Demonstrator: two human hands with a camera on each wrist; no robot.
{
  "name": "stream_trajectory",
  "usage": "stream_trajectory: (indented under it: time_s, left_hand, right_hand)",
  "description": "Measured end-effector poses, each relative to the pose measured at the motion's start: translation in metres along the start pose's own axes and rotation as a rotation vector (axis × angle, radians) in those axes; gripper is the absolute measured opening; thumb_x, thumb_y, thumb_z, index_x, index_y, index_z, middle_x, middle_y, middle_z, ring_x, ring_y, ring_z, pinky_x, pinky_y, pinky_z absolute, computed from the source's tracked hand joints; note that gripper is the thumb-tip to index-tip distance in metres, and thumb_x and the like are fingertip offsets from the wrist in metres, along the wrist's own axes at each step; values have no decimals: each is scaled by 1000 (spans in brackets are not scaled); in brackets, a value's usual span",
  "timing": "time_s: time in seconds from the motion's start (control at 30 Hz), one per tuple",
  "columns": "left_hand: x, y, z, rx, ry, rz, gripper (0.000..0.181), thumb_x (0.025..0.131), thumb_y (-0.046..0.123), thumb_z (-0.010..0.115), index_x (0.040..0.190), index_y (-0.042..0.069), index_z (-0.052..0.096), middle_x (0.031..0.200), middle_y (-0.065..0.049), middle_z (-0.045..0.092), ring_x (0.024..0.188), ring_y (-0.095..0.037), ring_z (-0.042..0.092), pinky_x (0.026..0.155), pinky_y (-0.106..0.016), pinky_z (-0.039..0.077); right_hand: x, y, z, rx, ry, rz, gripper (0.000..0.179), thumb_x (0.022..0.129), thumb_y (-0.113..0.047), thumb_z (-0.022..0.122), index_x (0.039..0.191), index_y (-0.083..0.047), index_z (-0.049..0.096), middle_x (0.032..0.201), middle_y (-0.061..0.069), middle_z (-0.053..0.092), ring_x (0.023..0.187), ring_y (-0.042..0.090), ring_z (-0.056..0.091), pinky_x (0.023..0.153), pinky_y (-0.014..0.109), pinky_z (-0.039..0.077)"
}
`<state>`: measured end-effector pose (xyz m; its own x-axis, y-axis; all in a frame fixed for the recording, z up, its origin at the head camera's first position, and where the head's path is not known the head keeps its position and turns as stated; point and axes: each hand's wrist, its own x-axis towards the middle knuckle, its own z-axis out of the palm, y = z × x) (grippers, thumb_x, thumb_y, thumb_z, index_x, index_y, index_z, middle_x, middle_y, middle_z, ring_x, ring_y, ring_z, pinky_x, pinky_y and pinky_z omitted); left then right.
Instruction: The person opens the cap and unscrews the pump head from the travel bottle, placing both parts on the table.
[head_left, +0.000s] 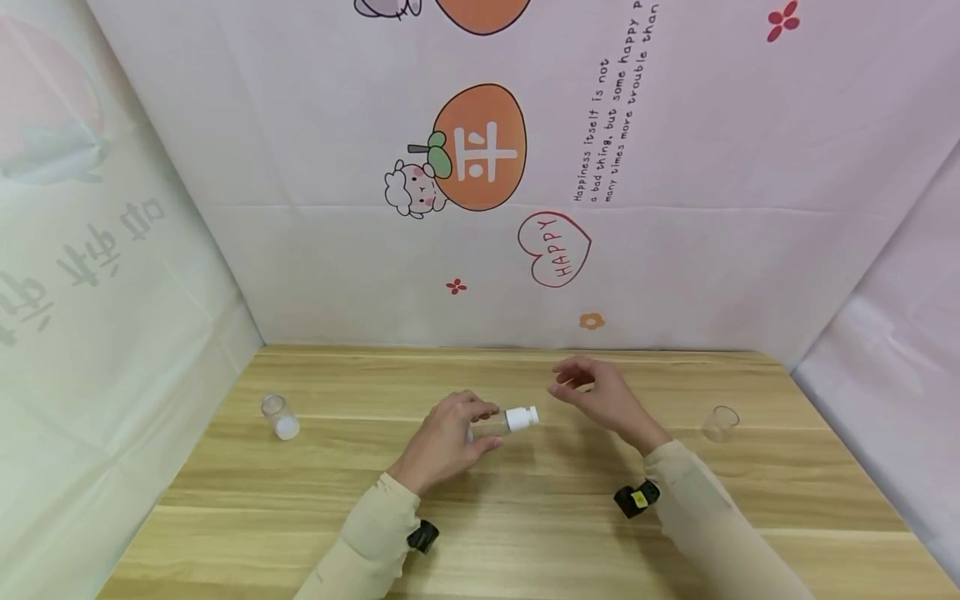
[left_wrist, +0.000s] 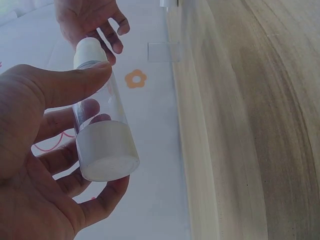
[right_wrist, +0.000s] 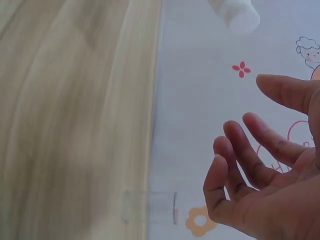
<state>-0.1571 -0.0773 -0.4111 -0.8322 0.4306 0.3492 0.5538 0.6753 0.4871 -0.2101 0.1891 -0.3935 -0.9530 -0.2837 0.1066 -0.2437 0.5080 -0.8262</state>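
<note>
A small clear bottle (head_left: 491,427) with a white pump top (head_left: 521,418) lies sideways in my left hand (head_left: 448,437), the top facing right. The left wrist view shows the thumb and fingers gripping the clear body (left_wrist: 107,107) above its wide white base (left_wrist: 107,152). Just right of the pump top, my right hand (head_left: 596,396) is raised with fingers loosely bent and nothing in them. In the right wrist view, that hand (right_wrist: 270,165) stands apart from the white top (right_wrist: 242,17).
On the wooden table (head_left: 525,533), a clear open-ended cap (head_left: 722,423) lies at the right. A small clear container with a white end (head_left: 281,417) lies at the left. Printed cloth (head_left: 337,267) walls the back and both sides.
</note>
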Motion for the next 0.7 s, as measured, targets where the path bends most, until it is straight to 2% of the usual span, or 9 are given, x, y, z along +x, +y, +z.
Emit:
stream_trajectory:
  time_s: [0.27,0.47,0.57,0.7]
  left_hand:
    - [3,1,-3,10,9,10,34,84,20,86,113,6,75,101,-4,70,92,-20,63,76,-33,53]
    - [5,1,-5,19,17,33,34,84,20,86,113,5,75,102,-5,70,92,-20,63,76,-34,53]
    - [6,0,-5,21,19,37,35,83,19,86,113,4,75,101,-5,70,92,-20,62,76,-34,52]
    - [7,0,-5,18,18,41,35,83,19,86,113,4,75,101,-7,70,92,-21,62,76,-35,53]
  right_hand:
    - [-7,0,9,114,-106,-5,34,98,-26,70,124,-4,68,116,10,66,107,29,60,88,40,52]
    - [-12,-2,17,199,-162,24,39,98,-27,70,128,-2,65,122,12,64,106,28,60,91,50,52]
    - [-14,-3,21,219,-182,39,41,98,-28,70,129,-2,63,123,13,64,106,28,60,92,54,52]
    - [-15,-5,24,217,-193,40,41,98,-28,70,129,-3,63,124,12,64,106,28,60,91,54,52]
